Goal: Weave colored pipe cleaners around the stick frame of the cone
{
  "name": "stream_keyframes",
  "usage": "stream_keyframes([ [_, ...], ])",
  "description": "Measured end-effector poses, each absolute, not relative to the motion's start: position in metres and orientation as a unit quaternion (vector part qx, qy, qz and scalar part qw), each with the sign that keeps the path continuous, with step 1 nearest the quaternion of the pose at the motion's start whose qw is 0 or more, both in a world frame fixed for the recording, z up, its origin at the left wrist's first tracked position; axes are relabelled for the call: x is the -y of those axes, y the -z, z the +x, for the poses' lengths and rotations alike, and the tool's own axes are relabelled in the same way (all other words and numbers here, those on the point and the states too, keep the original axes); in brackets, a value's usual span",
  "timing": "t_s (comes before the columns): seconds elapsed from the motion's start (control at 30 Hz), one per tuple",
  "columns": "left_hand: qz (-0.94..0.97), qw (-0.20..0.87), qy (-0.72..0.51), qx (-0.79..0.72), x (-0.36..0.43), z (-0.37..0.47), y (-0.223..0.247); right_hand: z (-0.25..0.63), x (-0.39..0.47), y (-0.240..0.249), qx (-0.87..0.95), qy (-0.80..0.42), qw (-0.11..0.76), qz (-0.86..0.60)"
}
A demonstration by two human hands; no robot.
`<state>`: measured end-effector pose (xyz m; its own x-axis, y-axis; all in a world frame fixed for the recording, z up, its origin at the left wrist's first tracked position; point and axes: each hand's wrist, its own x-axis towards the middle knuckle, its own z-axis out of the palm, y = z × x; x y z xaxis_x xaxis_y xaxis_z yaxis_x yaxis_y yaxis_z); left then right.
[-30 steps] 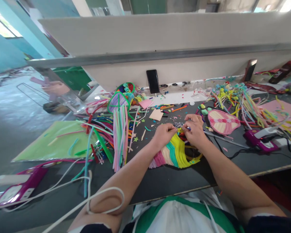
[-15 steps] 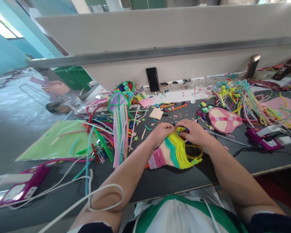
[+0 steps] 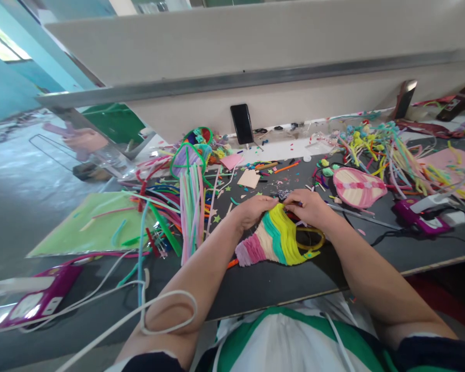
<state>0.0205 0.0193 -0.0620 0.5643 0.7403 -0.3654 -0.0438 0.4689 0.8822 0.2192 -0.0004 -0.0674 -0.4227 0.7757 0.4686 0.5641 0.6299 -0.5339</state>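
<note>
A striped pipe-cleaner piece [image 3: 281, 236], banded in yellow, teal, cream, pink and lilac, lies at the front of the dark table. My left hand [image 3: 256, 211] pinches its upper yellow edge, fingers closed. Close beside it, my right hand [image 3: 308, 206] has its fingertips closed at the top right corner of the yellow band. Behind the piece, a yellow-brown loop [image 3: 316, 238] shows under my right wrist. An orange end [image 3: 232, 263] sticks out at the lower left of the piece.
Pipe cleaners hang from a purple shape [image 3: 186, 159] at left, beside a green sheet [image 3: 81, 227]. A phone [image 3: 242, 124] leans on the back board. A pink-and-cream oval [image 3: 359, 188], tangled pipe cleaners and a purple device [image 3: 422, 218] are at right. A white cable [image 3: 170, 297] crosses my left forearm.
The striped piece now lies flatter, with more of its top yellow edge showing. My fingers have shifted slightly along that edge, and the dark blue and yellow bit between them is mostly out of sight.
</note>
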Motion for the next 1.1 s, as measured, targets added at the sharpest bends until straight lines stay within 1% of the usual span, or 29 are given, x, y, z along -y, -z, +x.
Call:
stream_keyframes([
  [0.17,0.401,0.807,-0.227,-0.368,-0.019,0.021,0.066,0.218,0.002,0.066,0.758,-0.311,0.38,-0.43],
  [0.3,0.371,0.833,-0.221,-0.346,-0.021,0.022,0.073,0.217,0.0,0.072,0.717,-0.392,0.398,-0.418],
  [0.4,0.37,0.831,-0.223,-0.349,-0.018,0.024,0.072,0.216,-0.002,0.078,0.707,-0.416,0.412,-0.397],
  [0.53,0.392,0.804,-0.249,-0.372,-0.013,0.027,0.067,0.215,-0.003,0.081,0.683,-0.422,0.443,-0.398],
  [0.63,0.406,0.79,-0.26,-0.379,-0.011,0.028,0.065,0.214,-0.002,0.08,0.647,-0.461,0.463,-0.393],
  [0.77,0.422,0.788,-0.255,-0.369,-0.011,0.028,0.066,0.215,-0.003,0.079,0.621,-0.527,0.437,-0.382],
  [0.9,0.42,0.789,-0.272,-0.356,-0.012,0.027,0.065,0.216,-0.003,0.073,0.628,-0.518,0.419,-0.402],
  [0.97,0.415,0.781,-0.299,-0.36,-0.015,0.024,0.061,0.217,-0.003,0.068,0.622,-0.508,0.451,-0.389],
  [1.03,0.388,0.779,-0.33,-0.366,-0.022,0.018,0.053,0.219,-0.003,0.062,0.584,-0.498,0.527,-0.365],
  [1.1,0.337,0.778,-0.377,-0.371,-0.03,0.01,0.04,0.223,-0.005,0.06,0.509,-0.504,0.611,-0.336],
])
